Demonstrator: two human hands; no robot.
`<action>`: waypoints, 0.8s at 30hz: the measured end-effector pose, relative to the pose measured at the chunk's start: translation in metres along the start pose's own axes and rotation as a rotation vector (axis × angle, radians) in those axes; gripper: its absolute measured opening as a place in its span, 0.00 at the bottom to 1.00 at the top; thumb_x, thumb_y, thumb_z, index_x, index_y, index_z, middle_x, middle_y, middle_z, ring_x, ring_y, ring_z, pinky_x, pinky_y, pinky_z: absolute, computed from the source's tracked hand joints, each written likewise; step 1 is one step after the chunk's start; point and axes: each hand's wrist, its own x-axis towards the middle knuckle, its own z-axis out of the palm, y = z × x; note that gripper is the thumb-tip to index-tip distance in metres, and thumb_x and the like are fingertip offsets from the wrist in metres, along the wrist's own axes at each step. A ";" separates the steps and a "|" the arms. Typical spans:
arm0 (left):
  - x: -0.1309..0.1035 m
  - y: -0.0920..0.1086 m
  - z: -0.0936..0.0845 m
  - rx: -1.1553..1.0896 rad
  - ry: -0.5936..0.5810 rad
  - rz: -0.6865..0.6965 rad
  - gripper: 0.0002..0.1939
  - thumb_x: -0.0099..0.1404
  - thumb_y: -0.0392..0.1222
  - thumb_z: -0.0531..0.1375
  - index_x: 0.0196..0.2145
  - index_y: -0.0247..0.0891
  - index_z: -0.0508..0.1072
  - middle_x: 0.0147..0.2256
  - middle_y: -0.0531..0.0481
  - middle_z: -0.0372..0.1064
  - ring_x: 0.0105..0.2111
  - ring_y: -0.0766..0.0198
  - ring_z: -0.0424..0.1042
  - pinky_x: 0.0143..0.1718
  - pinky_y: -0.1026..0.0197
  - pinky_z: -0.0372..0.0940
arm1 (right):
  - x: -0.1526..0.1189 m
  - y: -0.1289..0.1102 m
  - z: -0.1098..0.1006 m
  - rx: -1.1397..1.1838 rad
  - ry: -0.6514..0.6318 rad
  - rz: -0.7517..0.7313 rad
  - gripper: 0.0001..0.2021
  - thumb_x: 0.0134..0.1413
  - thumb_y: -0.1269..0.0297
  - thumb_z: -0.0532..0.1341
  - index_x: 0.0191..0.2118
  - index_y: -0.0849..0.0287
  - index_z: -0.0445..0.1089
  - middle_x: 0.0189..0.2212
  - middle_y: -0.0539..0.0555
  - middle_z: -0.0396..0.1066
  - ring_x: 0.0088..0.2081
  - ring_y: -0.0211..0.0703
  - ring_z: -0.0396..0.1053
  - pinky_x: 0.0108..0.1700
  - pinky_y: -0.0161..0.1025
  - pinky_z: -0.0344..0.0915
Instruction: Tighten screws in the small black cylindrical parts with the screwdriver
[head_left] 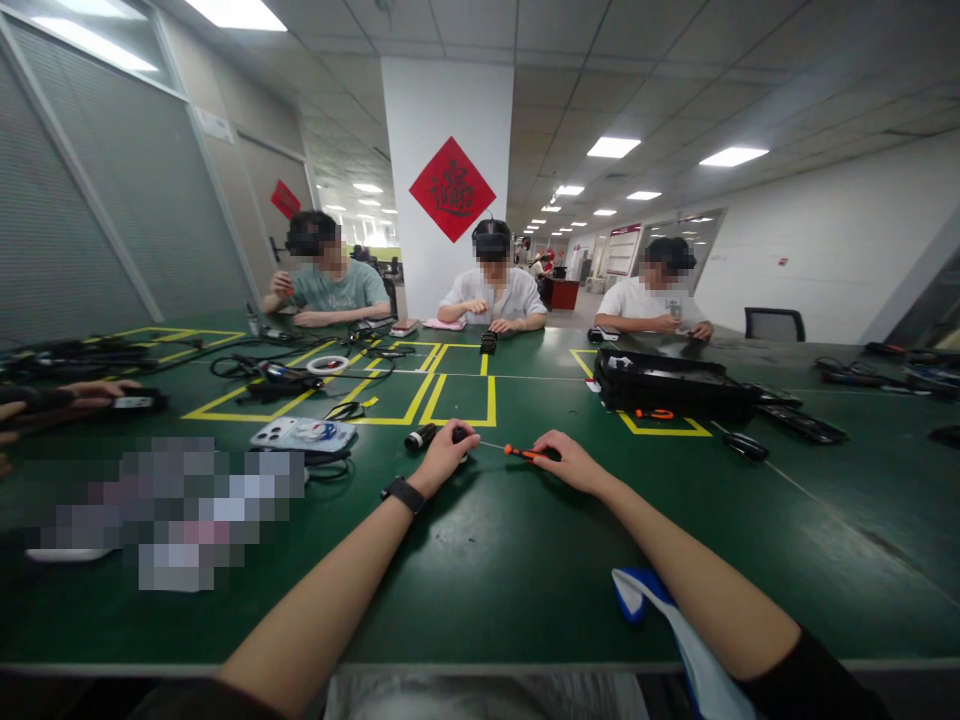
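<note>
An orange and black screwdriver point(523, 453) lies level in my right hand point(564, 462), whose fingers are closed round its handle. Its thin shaft points left, toward my left hand point(448, 455). That hand pinches a small black part point(460, 435), and the shaft's tip reaches close to it; whether they touch cannot be made out. Just left of my left fingers, a black cylindrical piece point(420, 437) rests on the green table point(480, 570). A dark watch band is on my left wrist.
A phone point(304, 436) and cables point(277, 375) are at left, near another person's hands point(97, 393). At right stand a black tray point(667, 380), orange-handled pliers point(655, 414) and a black tool point(742, 443). A blue-white strap point(675, 615) hangs over the front edge. Three people sit opposite.
</note>
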 end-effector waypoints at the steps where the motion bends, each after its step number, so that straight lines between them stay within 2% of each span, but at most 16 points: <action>1: 0.000 0.001 0.000 -0.002 -0.001 -0.007 0.15 0.51 0.49 0.58 0.33 0.37 0.67 0.29 0.51 0.65 0.28 0.66 0.64 0.30 0.64 0.60 | 0.000 -0.001 0.000 0.003 0.002 0.005 0.11 0.48 0.61 0.60 0.37 0.60 0.68 0.37 0.54 0.65 0.40 0.43 0.62 0.45 0.42 0.58; 5: -0.001 0.002 0.000 0.007 0.000 -0.003 0.15 0.51 0.50 0.58 0.32 0.37 0.67 0.29 0.52 0.66 0.29 0.66 0.65 0.32 0.63 0.60 | -0.002 -0.004 -0.002 0.010 -0.002 0.025 0.15 0.44 0.60 0.62 0.39 0.59 0.67 0.38 0.54 0.65 0.40 0.43 0.62 0.44 0.42 0.59; 8: -0.001 0.002 0.001 0.007 0.012 -0.005 0.14 0.51 0.49 0.58 0.32 0.37 0.67 0.29 0.52 0.66 0.29 0.66 0.65 0.32 0.63 0.60 | -0.002 -0.005 -0.003 0.015 -0.023 0.031 0.14 0.47 0.59 0.60 0.40 0.59 0.67 0.38 0.54 0.65 0.41 0.43 0.62 0.45 0.42 0.58; 12: -0.002 0.003 0.001 -0.003 0.022 -0.025 0.15 0.50 0.49 0.58 0.32 0.37 0.67 0.29 0.51 0.66 0.29 0.66 0.65 0.32 0.63 0.60 | -0.001 -0.004 -0.004 0.022 -0.039 0.019 0.10 0.51 0.60 0.57 0.37 0.59 0.69 0.37 0.54 0.66 0.41 0.42 0.62 0.46 0.42 0.58; 19: 0.000 0.002 0.000 -0.018 -0.010 -0.018 0.14 0.52 0.50 0.57 0.33 0.37 0.66 0.28 0.51 0.66 0.29 0.65 0.65 0.31 0.63 0.60 | -0.003 -0.005 -0.003 0.001 -0.017 0.046 0.16 0.42 0.60 0.63 0.40 0.58 0.66 0.39 0.53 0.65 0.43 0.44 0.61 0.46 0.42 0.58; 21: 0.000 0.001 0.001 -0.023 -0.012 -0.023 0.14 0.52 0.50 0.57 0.33 0.37 0.66 0.27 0.52 0.66 0.28 0.66 0.65 0.30 0.64 0.60 | -0.002 -0.005 -0.003 -0.006 -0.013 0.040 0.17 0.44 0.59 0.62 0.42 0.58 0.66 0.40 0.54 0.66 0.44 0.45 0.61 0.46 0.43 0.57; 24: 0.000 0.002 0.001 -0.013 0.003 -0.024 0.14 0.52 0.49 0.57 0.32 0.37 0.66 0.27 0.52 0.66 0.28 0.66 0.65 0.30 0.64 0.60 | -0.002 -0.004 -0.002 -0.004 -0.017 0.024 0.12 0.50 0.59 0.58 0.40 0.59 0.68 0.38 0.55 0.66 0.43 0.44 0.61 0.47 0.43 0.57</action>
